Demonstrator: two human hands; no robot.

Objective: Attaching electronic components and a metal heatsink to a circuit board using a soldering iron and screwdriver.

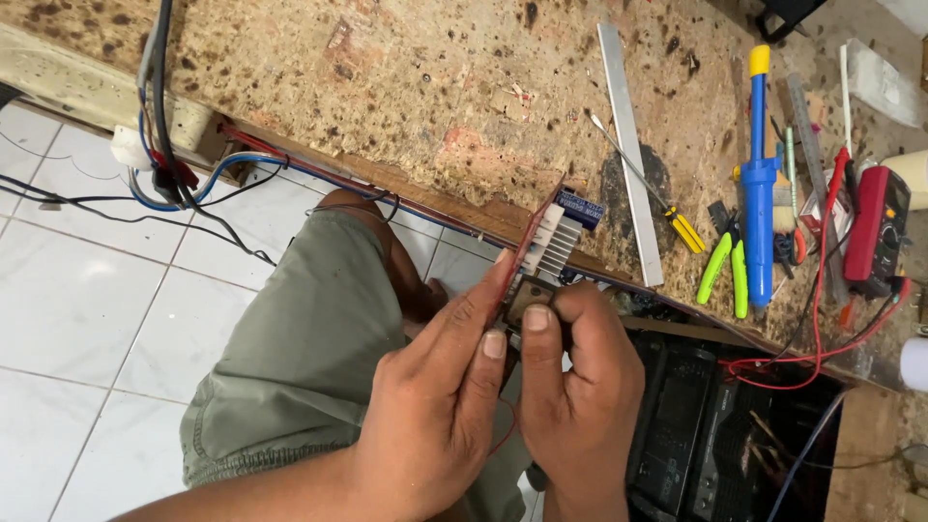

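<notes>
Both my hands hold a small reddish circuit board (pixel 537 237) edge-on in front of the workbench. It carries a ribbed silver heat sink (pixel 556 242) and a blue cylindrical capacitor (pixel 579 207). My left hand (pixel 440 396) grips the board's lower edge between thumb and fingers. My right hand (pixel 580 391) presses its thumb on a dark square part at the board's bottom end. A thin red wire hangs below, between my hands.
The speckled workbench (pixel 406 87) holds a metal strip (pixel 628 145), a yellow-handled screwdriver (pixel 667 208), green-handled pliers (pixel 723 266), a blue desoldering pump (pixel 759 184) and a red multimeter (pixel 878 227). Cables (pixel 164 145) hang at the left. A black open device (pixel 715 435) sits below.
</notes>
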